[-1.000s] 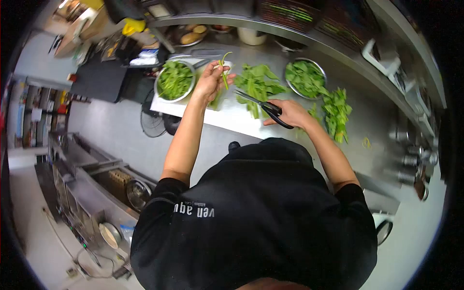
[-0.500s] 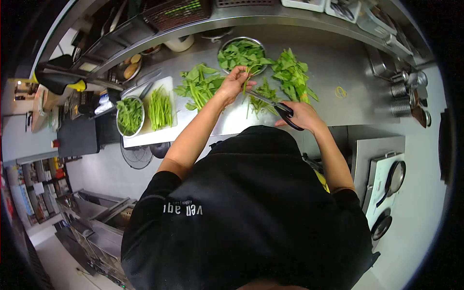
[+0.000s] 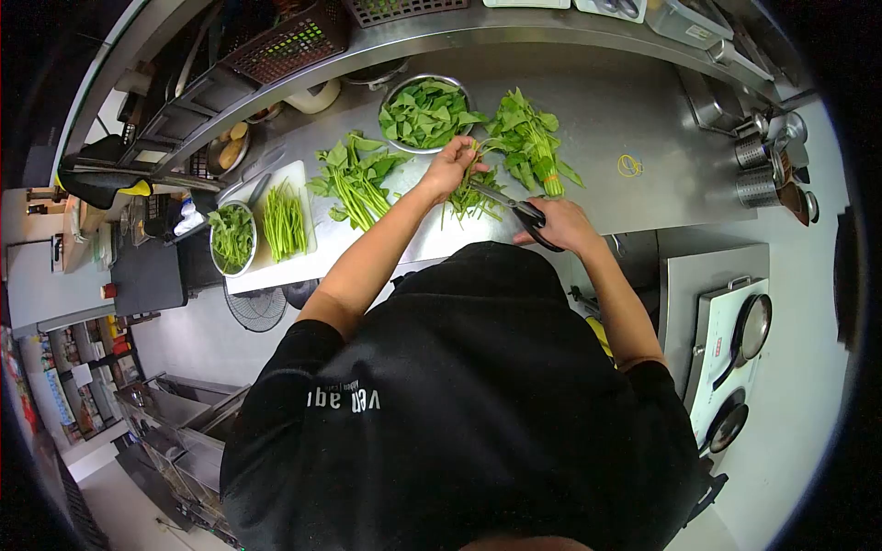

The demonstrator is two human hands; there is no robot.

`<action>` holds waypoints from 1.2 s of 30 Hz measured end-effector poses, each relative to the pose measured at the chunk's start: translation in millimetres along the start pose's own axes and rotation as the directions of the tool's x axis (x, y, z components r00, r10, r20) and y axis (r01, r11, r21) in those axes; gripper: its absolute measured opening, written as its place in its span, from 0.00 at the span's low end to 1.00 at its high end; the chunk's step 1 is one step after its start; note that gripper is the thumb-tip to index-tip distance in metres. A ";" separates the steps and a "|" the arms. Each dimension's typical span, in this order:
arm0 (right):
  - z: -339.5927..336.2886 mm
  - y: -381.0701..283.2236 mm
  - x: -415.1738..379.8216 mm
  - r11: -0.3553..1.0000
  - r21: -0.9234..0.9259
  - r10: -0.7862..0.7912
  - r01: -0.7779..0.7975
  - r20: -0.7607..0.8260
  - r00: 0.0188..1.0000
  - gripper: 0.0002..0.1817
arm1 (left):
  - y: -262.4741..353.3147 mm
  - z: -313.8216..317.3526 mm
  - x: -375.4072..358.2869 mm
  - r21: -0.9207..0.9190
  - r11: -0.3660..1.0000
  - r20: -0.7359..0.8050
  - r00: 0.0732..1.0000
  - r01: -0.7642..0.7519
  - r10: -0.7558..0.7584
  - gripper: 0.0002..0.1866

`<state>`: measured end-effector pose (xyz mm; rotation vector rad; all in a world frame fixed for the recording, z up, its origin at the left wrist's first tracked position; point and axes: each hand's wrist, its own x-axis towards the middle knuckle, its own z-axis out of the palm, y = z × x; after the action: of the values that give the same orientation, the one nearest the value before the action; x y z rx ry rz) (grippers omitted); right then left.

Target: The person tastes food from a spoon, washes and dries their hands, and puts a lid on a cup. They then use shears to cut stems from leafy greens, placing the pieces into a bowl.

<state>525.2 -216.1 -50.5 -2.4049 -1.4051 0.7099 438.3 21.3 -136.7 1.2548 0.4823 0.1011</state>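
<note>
My left hand (image 3: pixel 450 169) is closed in a pinch on a thin green stem (image 3: pixel 478 147), just in front of the leaf-filled metal bowl (image 3: pixel 386 136). In my right hand (image 3: pixel 568 225) is a pair of black-handled scissors (image 3: pixel 530 217), blades pointing toward the left fingers. Whether the blades touch the stem is too small to tell. Below the blades lies a small pile of cut stems and sprigs (image 3: pixel 473 200). A loose leafy bunch (image 3: pixel 354 179) rests left of my left hand. Beyond my right hand lies a leafy bunch tied near its stem ends (image 3: pixel 533 142).
On the left, a white cutting board (image 3: pixel 308 207) carries trimmed green stems (image 3: pixel 285 220) and a knife, beside a bowl of greens (image 3: pixel 232 237). Yellow rubber bands (image 3: pixel 629 165) lie to the right. A steel shelf (image 3: pixel 514 35) overhangs the counter's back.
The view has shifted, so the counter's things appear farther left. Relative to the bowl, my left hand has moved right with the stem, and the scissors have followed.
</note>
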 end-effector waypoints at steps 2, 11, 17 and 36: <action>-1.7 -0.3 1.2 1.000 0.016 0.003 -0.003 0.014 1.000 0.35 | 0.8 5.3 -1.1 -0.031 1.000 -0.021 1.000 -0.007 0.007 0.11; 1.5 4.9 13.4 1.000 -0.005 0.002 -0.002 0.094 0.996 0.40 | 3.8 13.6 2.8 0.035 0.999 0.007 1.000 0.030 -0.031 0.11; 3.4 1.3 14.9 1.000 0.025 -0.020 0.018 0.054 0.998 0.33 | -8.4 11.7 8.5 -0.014 0.999 -0.061 0.997 0.049 -0.050 0.11; 21.9 -3.8 34.5 0.999 -0.017 0.028 -0.027 0.030 0.999 0.31 | -43.6 -4.0 20.6 0.091 0.991 -0.110 0.988 -0.099 0.109 0.11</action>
<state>524.8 -184.5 -76.8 -2.4403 -1.3967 0.7471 447.0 17.8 -184.1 1.3630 0.5247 0.2438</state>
